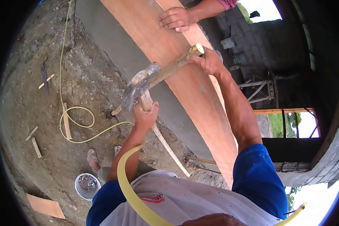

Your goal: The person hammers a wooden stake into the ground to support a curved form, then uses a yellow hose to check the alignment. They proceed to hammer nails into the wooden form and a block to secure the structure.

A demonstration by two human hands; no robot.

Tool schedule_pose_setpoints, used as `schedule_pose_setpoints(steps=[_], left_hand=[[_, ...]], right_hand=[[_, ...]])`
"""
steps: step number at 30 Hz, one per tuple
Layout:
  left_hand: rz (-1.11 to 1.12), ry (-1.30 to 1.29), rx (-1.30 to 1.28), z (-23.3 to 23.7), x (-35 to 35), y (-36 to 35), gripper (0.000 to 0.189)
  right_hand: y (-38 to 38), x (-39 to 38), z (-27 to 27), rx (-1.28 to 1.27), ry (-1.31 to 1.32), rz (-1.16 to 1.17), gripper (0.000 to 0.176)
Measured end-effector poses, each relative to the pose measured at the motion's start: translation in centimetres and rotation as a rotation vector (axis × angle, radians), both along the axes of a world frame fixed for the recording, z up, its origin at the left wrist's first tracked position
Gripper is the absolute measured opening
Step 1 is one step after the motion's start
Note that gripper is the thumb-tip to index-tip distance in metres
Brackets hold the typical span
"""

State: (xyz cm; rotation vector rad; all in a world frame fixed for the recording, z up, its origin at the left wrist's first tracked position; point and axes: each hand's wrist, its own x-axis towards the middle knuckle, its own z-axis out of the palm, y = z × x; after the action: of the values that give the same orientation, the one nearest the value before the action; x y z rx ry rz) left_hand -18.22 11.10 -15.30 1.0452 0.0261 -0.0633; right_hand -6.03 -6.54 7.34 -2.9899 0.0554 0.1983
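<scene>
My left hand is wrapped round the wooden handle of a claw hammer, whose metal head is raised close to the camera. The handle's lower end points down toward the ground. My right hand holds the upper end of a rough round pole with a pale cut end. The pole slants down to the left, passes behind the hammer head and reaches the dirt. Behind the pole lies a long reddish board along the top of a grey plastered wall.
Another person's hand rests on the board's upper part. A yellow hose loops over the dirt beside wood scraps. A bucket of nails stands near my feet. Block walls and a wooden trestle are at right.
</scene>
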Motion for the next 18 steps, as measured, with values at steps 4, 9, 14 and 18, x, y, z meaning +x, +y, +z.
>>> schedule_pose_setpoints(steps=[4,9,14,18], left_hand=[[-0.148,0.038,0.078,-1.5,2.0,-3.9,0.015],[-0.17,-0.006,0.353,0.8,1.3,-0.4,0.019],[0.096,-0.031,-0.188,-0.6,1.8,-4.6,0.01],[-0.127,-0.027,0.203,-1.3,3.5,-5.1,0.013]], right_hand=[[0.1,0.0,0.0,0.012,0.009,0.018,0.052],[0.2,-0.4,0.1,-0.019,0.011,0.015,0.056],[-0.6,0.7,0.2,-0.03,0.006,0.034,0.059],[-0.2,0.7,0.7,-0.054,0.022,0.003,0.058]])
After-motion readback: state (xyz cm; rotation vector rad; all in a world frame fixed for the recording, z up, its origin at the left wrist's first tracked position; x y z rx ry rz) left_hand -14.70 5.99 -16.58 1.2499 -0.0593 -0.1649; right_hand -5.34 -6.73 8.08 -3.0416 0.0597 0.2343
